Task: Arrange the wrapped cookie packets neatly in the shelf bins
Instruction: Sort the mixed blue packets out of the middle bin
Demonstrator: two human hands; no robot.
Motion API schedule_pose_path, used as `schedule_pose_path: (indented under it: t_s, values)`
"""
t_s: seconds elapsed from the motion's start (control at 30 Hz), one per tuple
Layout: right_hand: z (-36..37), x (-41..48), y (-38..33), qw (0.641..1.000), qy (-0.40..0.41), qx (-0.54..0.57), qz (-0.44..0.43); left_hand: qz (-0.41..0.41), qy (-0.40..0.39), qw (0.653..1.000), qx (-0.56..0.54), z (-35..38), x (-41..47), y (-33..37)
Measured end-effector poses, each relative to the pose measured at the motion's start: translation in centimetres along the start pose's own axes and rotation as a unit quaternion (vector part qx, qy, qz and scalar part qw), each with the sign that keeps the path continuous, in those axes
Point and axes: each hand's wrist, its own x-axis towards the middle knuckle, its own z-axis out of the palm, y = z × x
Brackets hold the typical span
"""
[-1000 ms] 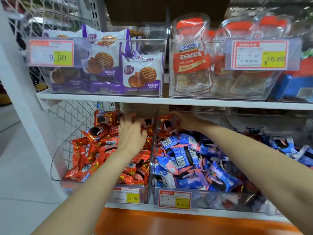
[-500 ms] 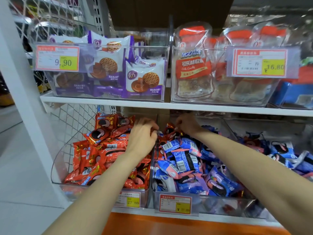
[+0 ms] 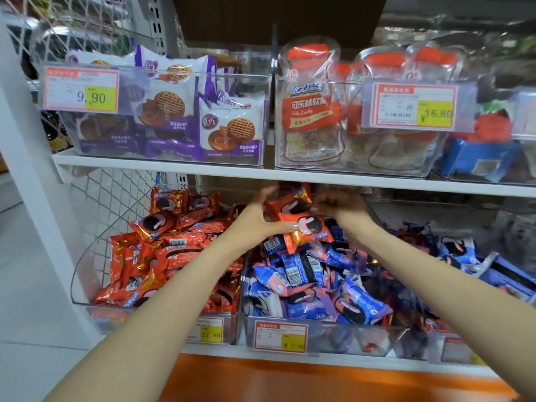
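Left hand pinches a red cookie packet; right hand grips a second red packet above the blue-packet bin, apparently strays bound for the red-packet bin.

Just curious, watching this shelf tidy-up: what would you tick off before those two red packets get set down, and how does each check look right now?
1. Left hand holds the lower red foil cookie packet: ok.
2. Right hand pinches the upper red foil cookie packet: ok.
3. Packets above their matching bin: not ok, they hang over the clear plastic bin of blue packets.
4. Room in the clear plastic bin of red packets: ok, bare space by its left wall.
5. More red strays buried under the blue packets: cannot tell.
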Motion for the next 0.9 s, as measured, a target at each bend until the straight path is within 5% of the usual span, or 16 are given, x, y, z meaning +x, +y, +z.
schedule_pose_path:
  t_s: [0.13,0.33,0.4,0.53,0.67,0.9]
  values:
    - [0.9,-0.4,-0.3,0.999,-0.017,0.035,-0.025,-0.010,-0.024,0.995,-0.097,0.2,-0.6,-0.2]
    - [2.2,0.9,-1.0,0.995,-0.023,0.089,-0.027,-0.024,0.090,0.987,-0.130,-2.4,-1.1,-0.8]
    - [1.5,1.0,-0.8,0.993,-0.104,-0.042,-0.021,-0.030,0.156,0.983,-0.086,-3.6,-1.3,-0.9]
    - [1.1,0.1,1.3,0.912,-0.314,-0.266,-0.002,-0.024,0.283,0.951,0.121,-5.4,-1.6,-1.7]
    - [0.7,-0.6,2.0,0.850,-0.336,-0.397,-0.079,0.014,0.288,0.926,0.244,-5.9,-1.7,-3.1]
    - [-1.7,-2.1,2.8,0.810,-0.377,-0.441,-0.086,0.038,0.258,0.887,0.381,-5.8,-1.6,-3.6]
